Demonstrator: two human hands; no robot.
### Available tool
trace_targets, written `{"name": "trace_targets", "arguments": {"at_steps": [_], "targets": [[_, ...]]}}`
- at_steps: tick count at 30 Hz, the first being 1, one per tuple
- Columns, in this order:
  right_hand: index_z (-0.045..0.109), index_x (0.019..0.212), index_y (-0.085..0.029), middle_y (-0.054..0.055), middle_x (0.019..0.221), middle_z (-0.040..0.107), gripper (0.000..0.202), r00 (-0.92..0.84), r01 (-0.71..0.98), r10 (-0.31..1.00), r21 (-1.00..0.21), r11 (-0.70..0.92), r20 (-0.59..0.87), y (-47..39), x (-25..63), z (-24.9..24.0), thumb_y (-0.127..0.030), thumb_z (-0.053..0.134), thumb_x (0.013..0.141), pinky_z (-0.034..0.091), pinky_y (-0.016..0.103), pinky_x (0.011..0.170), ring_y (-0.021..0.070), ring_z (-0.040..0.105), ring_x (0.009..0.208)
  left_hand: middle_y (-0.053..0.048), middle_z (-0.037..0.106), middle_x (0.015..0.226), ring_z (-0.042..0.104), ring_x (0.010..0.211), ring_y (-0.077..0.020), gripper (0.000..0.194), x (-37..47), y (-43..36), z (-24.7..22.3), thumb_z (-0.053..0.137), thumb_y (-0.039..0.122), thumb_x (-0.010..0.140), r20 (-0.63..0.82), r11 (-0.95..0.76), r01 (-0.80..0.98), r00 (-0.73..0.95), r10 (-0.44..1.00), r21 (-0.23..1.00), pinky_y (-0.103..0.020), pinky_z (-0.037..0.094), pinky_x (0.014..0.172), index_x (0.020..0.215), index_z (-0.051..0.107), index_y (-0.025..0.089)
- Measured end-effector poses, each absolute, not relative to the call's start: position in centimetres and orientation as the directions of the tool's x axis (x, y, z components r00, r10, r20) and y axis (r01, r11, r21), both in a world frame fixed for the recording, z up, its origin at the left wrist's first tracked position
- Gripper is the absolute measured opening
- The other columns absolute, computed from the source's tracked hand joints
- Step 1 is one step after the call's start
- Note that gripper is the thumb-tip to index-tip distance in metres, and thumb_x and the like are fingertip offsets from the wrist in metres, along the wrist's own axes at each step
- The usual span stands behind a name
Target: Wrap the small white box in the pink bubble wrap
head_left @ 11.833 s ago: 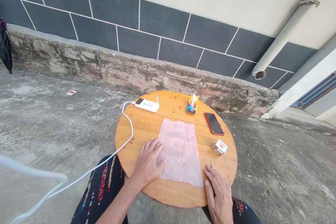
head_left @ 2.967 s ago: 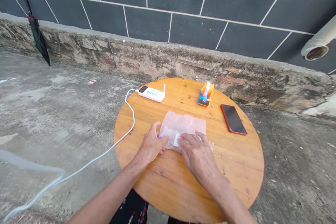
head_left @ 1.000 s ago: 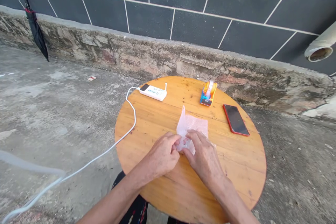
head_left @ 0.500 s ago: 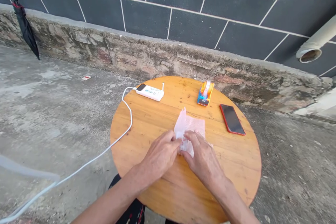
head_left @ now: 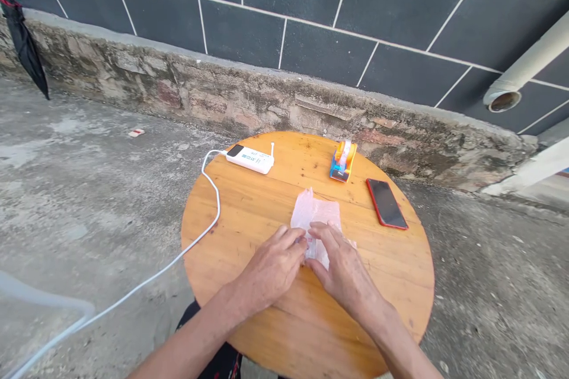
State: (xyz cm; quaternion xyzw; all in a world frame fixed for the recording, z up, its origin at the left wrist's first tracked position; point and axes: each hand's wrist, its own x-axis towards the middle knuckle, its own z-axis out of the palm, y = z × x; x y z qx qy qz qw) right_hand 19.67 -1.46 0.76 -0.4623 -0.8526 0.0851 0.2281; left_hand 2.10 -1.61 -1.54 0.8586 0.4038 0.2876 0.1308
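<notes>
A small sheet of thin, pinkish, see-through bubble wrap lies wrinkled on the round wooden table, its far part spread out. At its near left edge, my left hand has its fingers bent and closed on the wrap. My right hand curves over the near right part, with thumb and index finger gripping the wrap from both sides. Faint red marks show between the hands. Whether something lies inside the wrap is hidden by my fingers.
A white device with a white cable sits at the table's far left. Toward the far right stand an orange and blue tape dispenser and a red-edged phone. A stone-based wall runs behind.
My left fingers have shifted slightly over the wrap's near left edge, and its raised left flap has sunk a little. The right hand stays nearly in place. The camera view has moved slightly.
</notes>
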Motion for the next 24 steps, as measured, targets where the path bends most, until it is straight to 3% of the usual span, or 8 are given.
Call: {"name": "trace_targets", "arguments": {"at_steps": [4,6,9,12,15,24], "targets": [[0.05,0.12,-0.022,0.012,0.136,0.048,0.037,-0.355,0.751,0.856,-0.43,0.501,0.376,-2.5,22.2,1.6,-0.022,0.056,0.084,0.042,0.046,0.102,0.0259,0.046,0.127,-0.008,0.058,0.116,0.052,0.102,-0.0222,0.022,2.4,-1.6,-1.4,0.043,0.01,0.09,0.385,-0.622,0.64,0.49,0.782,0.45,-0.038,0.048,0.09,0.104,0.059,0.016],[0.054,0.111,-0.02,0.013,0.119,0.06,0.028,-0.158,0.786,0.918,-0.516,0.34,0.364,-3.2,24.2,1.7,-0.032,0.054,0.086,0.048,0.045,0.092,0.0267,0.058,0.111,-0.007,0.058,0.116,0.053,0.103,-0.0218,0.021,2.3,-1.6,-1.4,0.044,0.009,0.089,0.379,-0.626,0.636,0.498,0.78,0.452,-0.037,0.048,0.091,0.104,0.058,0.017],[0.054,0.102,-0.019,0.006,0.079,0.067,0.03,0.045,0.731,0.995,-0.682,0.028,0.089,-4.0,26.8,0.9,-0.043,0.054,0.084,0.053,0.036,0.063,0.0224,0.066,0.072,-0.007,0.057,0.118,0.052,0.104,-0.0213,0.025,2.2,-1.4,-1.7,0.044,0.009,0.089,0.387,-0.639,0.627,0.509,0.769,0.445,-0.036,0.048,0.091,0.109,0.055,0.018],[0.051,0.098,-0.02,0.003,0.08,0.065,0.038,0.048,0.547,0.982,-0.818,-0.179,-0.182,-4.5,27.8,-0.2,-0.051,0.059,0.079,0.049,0.027,0.048,0.0166,0.063,0.058,-0.008,0.056,0.119,0.053,0.102,-0.0211,0.027,2.2,-1.3,-2.2,0.043,0.009,0.09,0.418,-0.659,0.619,0.511,0.751,0.427,-0.036,0.048,0.088,0.113,0.054,0.019],[0.047,0.102,-0.021,-0.001,0.076,0.062,0.045,0.034,0.399,0.942,-0.86,-0.319,-0.333,-4.3,27.3,-0.6,-0.056,0.061,0.077,0.047,0.022,0.044,0.013,0.062,0.052,-0.007,0.057,0.117,0.053,0.1,-0.0207,0.027,2.2,-1.2,-2.5,0.042,0.009,0.09,0.426,-0.668,0.617,0.516,0.743,0.417,-0.035,0.049,0.087,0.112,0.054,0.019],[0.055,0.105,-0.02,-0.001,0.075,0.062,0.04,-0.101,0.242,0.862,-0.853,-0.463,-0.496,-2.5,25.4,1.0,-0.049,0.065,0.079,0.05,0.016,0.04,0.0113,0.066,0.053,-0.006,0.056,0.113,0.052,0.099,-0.0225,0.035,2.2,-1.3,-1.1,0.046,0.004,0.084,0.334,-0.667,0.66,0.577,0.745,0.346,-0.034,0.048,0.082,0.112,0.056,0.022]]}}
